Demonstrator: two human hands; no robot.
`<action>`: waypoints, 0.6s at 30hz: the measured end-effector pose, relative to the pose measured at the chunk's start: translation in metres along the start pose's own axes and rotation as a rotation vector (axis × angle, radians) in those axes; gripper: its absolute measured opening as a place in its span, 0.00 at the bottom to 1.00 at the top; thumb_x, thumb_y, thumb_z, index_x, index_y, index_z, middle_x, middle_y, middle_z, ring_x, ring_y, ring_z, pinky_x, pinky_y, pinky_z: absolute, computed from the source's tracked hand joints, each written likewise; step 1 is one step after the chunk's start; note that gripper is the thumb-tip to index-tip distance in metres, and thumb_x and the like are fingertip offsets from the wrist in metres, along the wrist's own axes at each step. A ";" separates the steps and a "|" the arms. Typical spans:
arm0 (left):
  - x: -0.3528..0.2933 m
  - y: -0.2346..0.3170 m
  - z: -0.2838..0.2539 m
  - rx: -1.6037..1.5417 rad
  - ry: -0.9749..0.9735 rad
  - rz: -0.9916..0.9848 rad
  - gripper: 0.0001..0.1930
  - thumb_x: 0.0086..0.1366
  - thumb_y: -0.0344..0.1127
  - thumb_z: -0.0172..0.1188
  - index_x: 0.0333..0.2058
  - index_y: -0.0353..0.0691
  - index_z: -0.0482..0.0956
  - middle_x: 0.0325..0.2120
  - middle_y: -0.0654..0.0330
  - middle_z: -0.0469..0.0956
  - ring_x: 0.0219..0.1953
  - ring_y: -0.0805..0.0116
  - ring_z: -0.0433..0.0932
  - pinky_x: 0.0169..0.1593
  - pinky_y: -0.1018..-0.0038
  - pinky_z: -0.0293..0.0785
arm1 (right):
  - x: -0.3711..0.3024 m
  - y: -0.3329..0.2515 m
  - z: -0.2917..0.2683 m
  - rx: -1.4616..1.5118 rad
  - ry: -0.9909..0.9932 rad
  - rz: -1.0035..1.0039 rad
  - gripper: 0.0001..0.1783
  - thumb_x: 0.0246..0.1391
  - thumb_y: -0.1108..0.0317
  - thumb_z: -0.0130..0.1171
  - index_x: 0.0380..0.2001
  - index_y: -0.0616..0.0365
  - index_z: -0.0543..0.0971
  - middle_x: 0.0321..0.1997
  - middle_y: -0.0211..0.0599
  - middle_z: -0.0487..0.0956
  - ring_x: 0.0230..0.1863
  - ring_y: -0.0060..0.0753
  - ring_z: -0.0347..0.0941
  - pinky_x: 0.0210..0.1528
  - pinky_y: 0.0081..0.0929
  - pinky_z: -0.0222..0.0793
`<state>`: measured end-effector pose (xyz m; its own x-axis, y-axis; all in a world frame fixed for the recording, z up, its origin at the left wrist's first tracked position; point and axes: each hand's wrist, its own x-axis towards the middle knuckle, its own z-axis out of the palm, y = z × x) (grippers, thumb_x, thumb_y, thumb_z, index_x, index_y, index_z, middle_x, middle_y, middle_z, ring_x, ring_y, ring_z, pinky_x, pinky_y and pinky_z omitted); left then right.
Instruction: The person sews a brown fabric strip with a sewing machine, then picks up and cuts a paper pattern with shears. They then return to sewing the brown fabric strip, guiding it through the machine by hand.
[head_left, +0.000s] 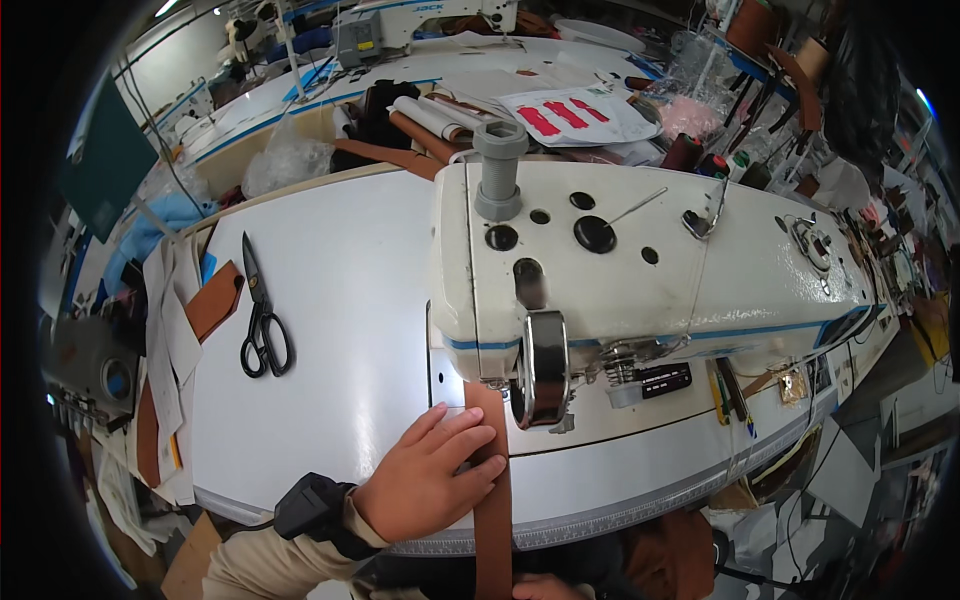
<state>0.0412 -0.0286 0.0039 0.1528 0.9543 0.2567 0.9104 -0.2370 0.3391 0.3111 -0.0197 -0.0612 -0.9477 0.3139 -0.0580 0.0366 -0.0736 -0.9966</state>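
Your left hand is lying nearly flat, fingers slightly spread, its fingertips resting on the brown strip rather than wrapping it. Your right hand is showing only partly at the lower rim, beside the strip; you cannot tell from here whether it is gripping. The strip is running from under the head of the sewing machine toward you and over the front edge of the bench. Much of its length is lying on your side of the needle area, so the sewing is probably nearer its start, with most remaining; no stitches are showing clearly. The machine body is limiting room on the right, with slim tools lying beyond the metal lever. Leftward, open white surface is stretching to the black scissors.
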 end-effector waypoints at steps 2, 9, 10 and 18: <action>0.001 -0.001 -0.001 0.001 -0.009 -0.004 0.16 0.58 0.36 0.68 0.46 0.46 0.83 0.52 0.56 0.75 0.63 0.54 0.72 0.67 0.50 0.66 | 0.000 0.000 -0.002 -0.033 -0.020 0.003 0.11 0.64 0.64 0.64 0.39 0.63 0.85 0.31 0.45 0.82 0.30 0.43 0.80 0.32 0.34 0.73; 0.009 -0.012 -0.003 0.029 0.026 0.003 0.17 0.57 0.35 0.68 0.47 0.45 0.82 0.53 0.54 0.75 0.62 0.53 0.73 0.65 0.50 0.67 | 0.005 0.002 -0.006 -0.052 0.013 -0.020 0.09 0.62 0.67 0.66 0.39 0.63 0.85 0.31 0.47 0.81 0.30 0.45 0.79 0.31 0.35 0.72; 0.010 -0.014 -0.003 0.034 0.041 0.008 0.17 0.57 0.35 0.68 0.47 0.44 0.82 0.53 0.54 0.75 0.61 0.53 0.73 0.65 0.50 0.67 | 0.006 0.001 -0.008 -0.063 0.006 -0.013 0.09 0.62 0.67 0.66 0.39 0.63 0.85 0.31 0.47 0.81 0.30 0.46 0.79 0.31 0.35 0.71; 0.024 -0.030 0.000 -0.064 -0.030 -0.060 0.17 0.57 0.31 0.68 0.47 0.43 0.82 0.39 0.60 0.77 0.46 0.58 0.76 0.59 0.55 0.70 | 0.013 -0.005 -0.012 -0.042 0.033 -0.013 0.09 0.62 0.67 0.66 0.37 0.63 0.84 0.29 0.47 0.80 0.28 0.46 0.78 0.30 0.36 0.71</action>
<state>0.0179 0.0010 0.0001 0.1111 0.9719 0.2076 0.8919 -0.1897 0.4106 0.3023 -0.0033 -0.0576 -0.9373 0.3454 -0.0460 0.0382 -0.0293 -0.9988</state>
